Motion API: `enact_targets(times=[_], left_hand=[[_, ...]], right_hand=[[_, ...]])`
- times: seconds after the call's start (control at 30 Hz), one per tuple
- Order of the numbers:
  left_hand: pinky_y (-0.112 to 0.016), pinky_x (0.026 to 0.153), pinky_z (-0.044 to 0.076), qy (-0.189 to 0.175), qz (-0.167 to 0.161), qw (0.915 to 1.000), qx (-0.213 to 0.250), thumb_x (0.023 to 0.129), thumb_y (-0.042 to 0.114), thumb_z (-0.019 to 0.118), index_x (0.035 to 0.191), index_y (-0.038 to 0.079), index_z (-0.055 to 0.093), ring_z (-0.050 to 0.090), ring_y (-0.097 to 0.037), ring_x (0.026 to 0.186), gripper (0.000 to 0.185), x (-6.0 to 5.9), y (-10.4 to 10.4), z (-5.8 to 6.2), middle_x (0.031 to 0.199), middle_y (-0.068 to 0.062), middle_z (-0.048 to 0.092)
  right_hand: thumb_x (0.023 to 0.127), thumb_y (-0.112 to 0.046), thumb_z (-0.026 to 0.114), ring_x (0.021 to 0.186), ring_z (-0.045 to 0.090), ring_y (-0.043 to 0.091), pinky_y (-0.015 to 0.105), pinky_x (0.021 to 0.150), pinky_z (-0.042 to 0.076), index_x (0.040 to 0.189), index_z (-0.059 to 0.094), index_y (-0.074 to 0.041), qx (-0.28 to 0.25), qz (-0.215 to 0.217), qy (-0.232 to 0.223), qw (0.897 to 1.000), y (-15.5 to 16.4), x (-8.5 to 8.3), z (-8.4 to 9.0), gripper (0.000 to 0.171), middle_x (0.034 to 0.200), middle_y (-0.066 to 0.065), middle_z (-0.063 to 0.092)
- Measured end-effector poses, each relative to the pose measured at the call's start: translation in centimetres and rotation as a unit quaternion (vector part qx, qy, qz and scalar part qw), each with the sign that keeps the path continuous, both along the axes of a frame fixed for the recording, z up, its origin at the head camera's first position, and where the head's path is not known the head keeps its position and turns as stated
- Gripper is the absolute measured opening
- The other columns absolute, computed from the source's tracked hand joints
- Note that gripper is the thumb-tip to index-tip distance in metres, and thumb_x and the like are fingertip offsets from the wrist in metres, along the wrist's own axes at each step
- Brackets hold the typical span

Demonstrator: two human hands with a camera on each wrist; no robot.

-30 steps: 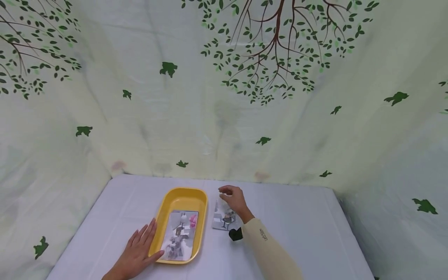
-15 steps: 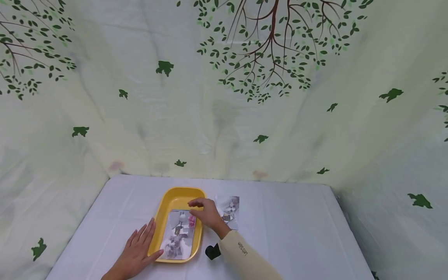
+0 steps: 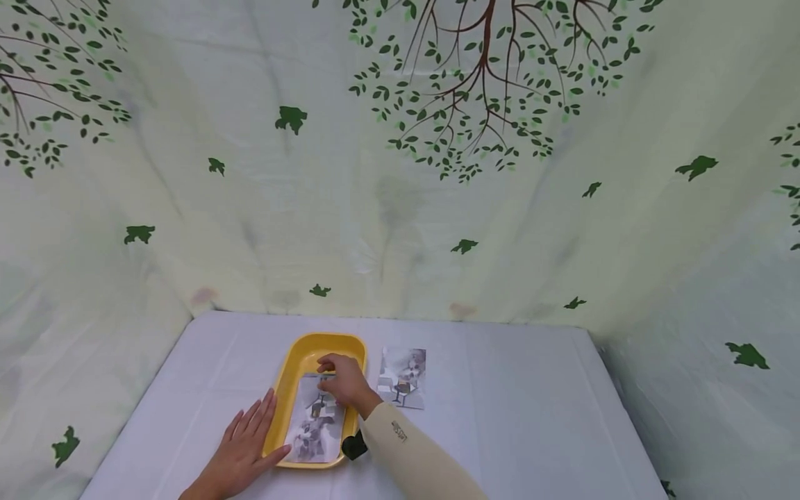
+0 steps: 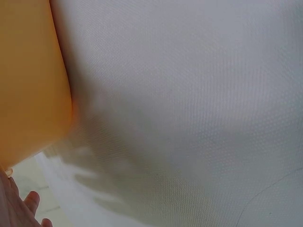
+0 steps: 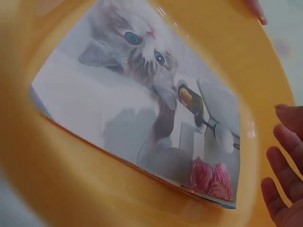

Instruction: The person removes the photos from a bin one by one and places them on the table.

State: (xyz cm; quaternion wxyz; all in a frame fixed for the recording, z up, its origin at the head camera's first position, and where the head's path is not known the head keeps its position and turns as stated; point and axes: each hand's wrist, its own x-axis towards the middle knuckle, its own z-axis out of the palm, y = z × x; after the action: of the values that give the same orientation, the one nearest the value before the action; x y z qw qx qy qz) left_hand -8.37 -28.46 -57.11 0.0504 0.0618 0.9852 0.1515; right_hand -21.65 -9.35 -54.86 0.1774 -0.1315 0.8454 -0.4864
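A yellow tray (image 3: 312, 347) holds a photo print (image 5: 109, 99) showing a kitten, with pink flowers near one corner. Layered edges show beneath it in the right wrist view. My left hand (image 3: 244, 444) lies flat with straight fingers along the tray's left side, its thumb reaching over the near left rim. My right hand (image 3: 346, 382) hovers over the tray at the print's far end. Its fingers (image 5: 289, 142) are loosely bent, with thumb and forefinger apart and nothing between them. Another photo print (image 3: 402, 378) lies on the table just right of the tray.
A white cloth covers the table (image 3: 519, 403). Behind and beside it hangs a pale curtain (image 3: 375, 208) printed with branches and green birds. A black piece (image 3: 354, 446) on my right wrist overlaps the tray's right rim in the head view.
My right hand has moved left from over the loose print to over the tray, leaving that print uncovered. My left hand has stayed at the tray's side.
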Motion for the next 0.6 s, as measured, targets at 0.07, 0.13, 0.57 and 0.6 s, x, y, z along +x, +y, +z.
enact_targets(times=[0.07, 0.13, 0.57, 0.6], left_hand=[[-0.061, 0.110, 0.011, 0.002, 0.000, 1.0000, 0.003, 0.089, 0.060, 0.054, 0.151, -0.001, 0.021, 0.021, -0.041, 0.140, 0.094, 0.0, 0.0, -0.1, 0.156, -0.020, 0.024], [-0.061, 0.110, 0.011, 0.003, 0.001, 1.0000, 0.007, 0.089, 0.060, 0.055, 0.151, -0.001, 0.021, 0.022, -0.041, 0.140, 0.094, 0.0, 0.0, -0.1, 0.156, -0.020, 0.024], [-0.060, 0.110, 0.011, 0.008, 0.004, 0.9999, 0.010, 0.088, 0.060, 0.055, 0.151, -0.001, 0.021, 0.021, -0.041, 0.140, 0.094, 0.1, 0.0, -0.4, 0.156, -0.019, 0.024], [-0.060, 0.110, 0.011, 0.008, 0.004, 0.9999, 0.013, 0.088, 0.059, 0.055, 0.151, -0.001, 0.021, 0.021, -0.041, 0.140, 0.094, 0.1, 0.0, -0.4, 0.156, -0.019, 0.024]], right_hand=[[0.083, -0.002, 0.073, 0.094, 0.061, 0.015, 0.024, 0.080, 0.053, 0.119, 0.065, -0.005, -0.009, -0.005, -0.002, 1.000, -0.3, -0.1, 0.0, 0.037, 0.101, 0.001, 0.069], [0.082, -0.002, 0.073, 0.090, 0.062, 0.013, 0.025, 0.080, 0.053, 0.117, 0.066, -0.004, -0.021, -0.013, -0.007, 1.000, -0.6, -0.1, -0.1, 0.035, 0.098, 0.003, 0.070], [0.081, -0.010, 0.074, 0.086, 0.058, 0.011, 0.037, 0.092, 0.036, 0.111, 0.068, -0.009, 0.053, -0.064, 0.029, 0.996, -2.1, 0.2, -1.8, 0.031, 0.088, -0.006, 0.068], [0.081, -0.012, 0.075, 0.086, 0.058, 0.011, 0.038, 0.091, 0.034, 0.111, 0.068, -0.010, 0.065, -0.063, 0.031, 0.995, -2.1, 0.2, -1.8, 0.031, 0.088, -0.007, 0.067]])
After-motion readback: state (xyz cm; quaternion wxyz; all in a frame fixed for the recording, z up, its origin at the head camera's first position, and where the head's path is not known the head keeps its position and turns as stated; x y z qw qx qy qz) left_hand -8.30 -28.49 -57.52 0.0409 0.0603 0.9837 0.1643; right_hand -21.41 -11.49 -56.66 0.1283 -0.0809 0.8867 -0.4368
